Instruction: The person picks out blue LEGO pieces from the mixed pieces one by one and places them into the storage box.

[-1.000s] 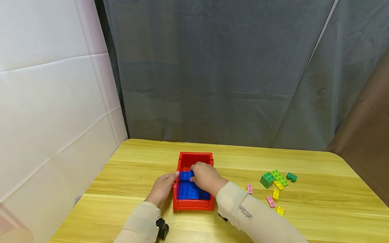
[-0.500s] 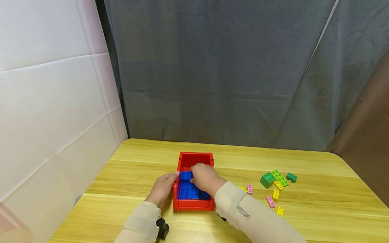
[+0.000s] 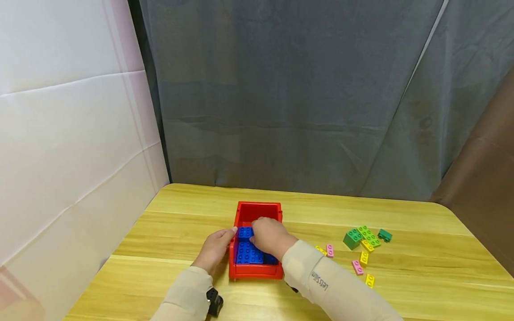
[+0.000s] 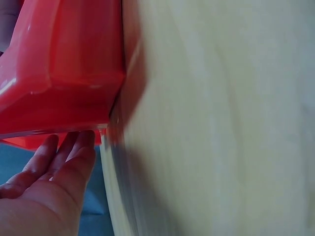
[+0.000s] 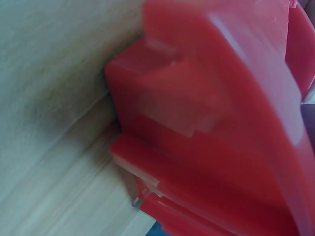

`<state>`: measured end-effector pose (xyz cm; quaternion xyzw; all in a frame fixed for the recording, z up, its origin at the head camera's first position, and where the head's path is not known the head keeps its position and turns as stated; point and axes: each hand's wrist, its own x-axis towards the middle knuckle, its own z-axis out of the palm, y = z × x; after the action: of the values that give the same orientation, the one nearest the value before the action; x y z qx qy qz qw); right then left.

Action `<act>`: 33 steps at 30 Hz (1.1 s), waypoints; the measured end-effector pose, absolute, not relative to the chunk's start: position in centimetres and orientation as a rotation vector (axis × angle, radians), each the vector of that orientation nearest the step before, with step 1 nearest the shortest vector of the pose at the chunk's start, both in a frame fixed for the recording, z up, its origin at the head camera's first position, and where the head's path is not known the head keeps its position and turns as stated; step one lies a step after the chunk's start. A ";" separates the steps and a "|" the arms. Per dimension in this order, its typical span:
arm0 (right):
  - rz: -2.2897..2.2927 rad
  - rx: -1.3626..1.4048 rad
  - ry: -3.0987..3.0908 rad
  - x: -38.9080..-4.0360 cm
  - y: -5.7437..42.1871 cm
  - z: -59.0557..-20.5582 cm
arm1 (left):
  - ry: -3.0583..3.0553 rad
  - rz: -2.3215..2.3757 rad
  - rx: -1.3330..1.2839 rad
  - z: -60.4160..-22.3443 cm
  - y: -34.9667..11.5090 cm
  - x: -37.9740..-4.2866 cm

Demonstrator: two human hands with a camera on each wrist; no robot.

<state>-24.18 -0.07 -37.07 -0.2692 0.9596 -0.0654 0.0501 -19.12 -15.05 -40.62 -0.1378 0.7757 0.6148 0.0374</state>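
In the head view, a red plastic bin (image 3: pixel 256 271) stands on the wooden table, holding blue studded toy bricks (image 3: pixel 249 253). My left hand (image 3: pixel 214 249) holds the bin's left wall, thumb on the rim. In the left wrist view, its fingers (image 4: pixel 74 169) touch the red wall from outside. My right hand (image 3: pixel 273 235) reaches into the bin from the right. Thumb and curled fingers pinch a blue brick (image 3: pixel 245 233) behind the larger ones; the fingertips and the brick's right part are hidden. The right wrist view shows mostly the bin's outer side (image 5: pixel 206 128), blurred.
Loose bricks lie to the right: a dark green block (image 3: pixel 353 239), a light green brick (image 3: pixel 369 236), a small green wheeled piece (image 3: pixel 385 235), pink bricks (image 3: pixel 329 250) and yellow bricks (image 3: pixel 363 258). A grey curtain (image 3: pixel 297 111) hangs behind the table.
My right forearm has shifted slightly left and the right hand a little down and left over the blue brick. My left hand and the bin stay in place.
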 end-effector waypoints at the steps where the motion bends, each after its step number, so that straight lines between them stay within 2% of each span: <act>1: -0.193 -0.815 2.921 -24.2 -0.1 -37.1 | 2.382 1.882 -0.422 -40.7 -15.0 -19.2; 11: -0.063 -0.844 2.921 -24.2 0.0 -37.0 | 2.415 1.868 -0.390 -40.8 -15.1 -19.6; 22: -0.126 -0.970 2.924 -24.4 1.0 -36.4 | 2.467 1.757 -0.392 -40.2 -16.2 -20.4; 27: -0.258 -1.022 2.965 -24.2 3.4 -35.4 | 2.614 1.601 -0.314 -39.7 -16.4 -21.0; 33: -0.394 -0.951 3.073 -23.4 8.5 -34.5 | 2.748 1.446 -0.274 -39.1 -16.8 -21.6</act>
<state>-23.41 8.51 -34.54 -0.2930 0.9471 -0.1214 -0.0495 -21.62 -16.77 -39.08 -0.0879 0.8814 0.4639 0.0121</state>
